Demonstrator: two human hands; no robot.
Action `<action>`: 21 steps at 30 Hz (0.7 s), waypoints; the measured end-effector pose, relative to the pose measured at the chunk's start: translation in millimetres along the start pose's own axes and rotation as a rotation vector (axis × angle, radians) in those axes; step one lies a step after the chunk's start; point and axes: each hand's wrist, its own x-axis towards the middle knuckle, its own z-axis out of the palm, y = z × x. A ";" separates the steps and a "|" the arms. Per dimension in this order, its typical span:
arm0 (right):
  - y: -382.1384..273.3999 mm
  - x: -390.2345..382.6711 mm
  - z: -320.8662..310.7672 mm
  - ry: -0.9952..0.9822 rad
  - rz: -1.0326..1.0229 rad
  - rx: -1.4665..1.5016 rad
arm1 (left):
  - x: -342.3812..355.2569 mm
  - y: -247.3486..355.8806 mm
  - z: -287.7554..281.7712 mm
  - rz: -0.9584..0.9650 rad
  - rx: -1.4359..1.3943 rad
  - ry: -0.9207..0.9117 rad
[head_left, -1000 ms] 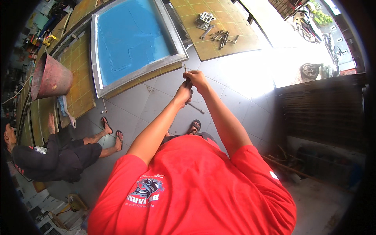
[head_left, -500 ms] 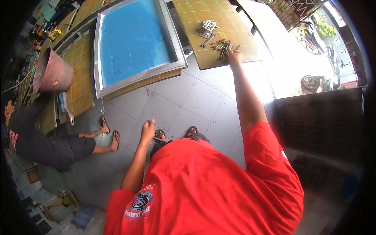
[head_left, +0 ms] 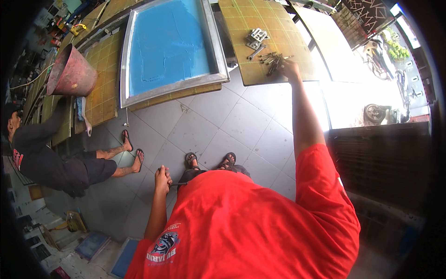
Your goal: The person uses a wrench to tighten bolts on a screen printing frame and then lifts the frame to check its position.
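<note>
A person in a red shirt is standing on a grey tiled floor [head_left: 209,121], seen from above. The right hand [head_left: 290,69] is reaching out to a heap of small metal bolts [head_left: 274,59] lying on a yellow-green gridded bench [head_left: 260,18]; the fingers are curling over the heap, though whether they are pinching one cannot be told. The left hand [head_left: 162,176] is hanging by the hip, its grip pressed together around a thin metal rod [head_left: 179,184]. The bolts look stiff, light and likely to roll, so best pinched singly along the shank. Beside them are lying pale metal brackets [head_left: 257,37]. A blue-filmed framed panel [head_left: 169,44] is resting nearby, and another person [head_left: 51,162] is bending beside a red bucket [head_left: 69,72].
</note>
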 end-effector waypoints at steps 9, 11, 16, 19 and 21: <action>57.3 2.9 -32.0 -0.198 -0.275 0.470 | -1.9 -9.0 -18.7 -0.084 -0.292 0.032; 40.6 -18.1 -27.5 -0.172 -0.154 0.560 | 1.6 -6.2 -21.5 -0.092 -0.387 0.011; 30.7 -38.2 -25.2 -0.217 -0.237 0.274 | 1.9 20.0 -22.2 -0.105 -0.467 -0.054; 24.2 -36.2 -21.7 -0.260 -0.108 0.348 | -1.8 35.9 -20.4 -0.113 -0.508 -0.082; 24.6 -36.6 -15.6 -0.254 -0.031 0.404 | -4.2 38.2 -25.6 -0.101 -0.562 -0.122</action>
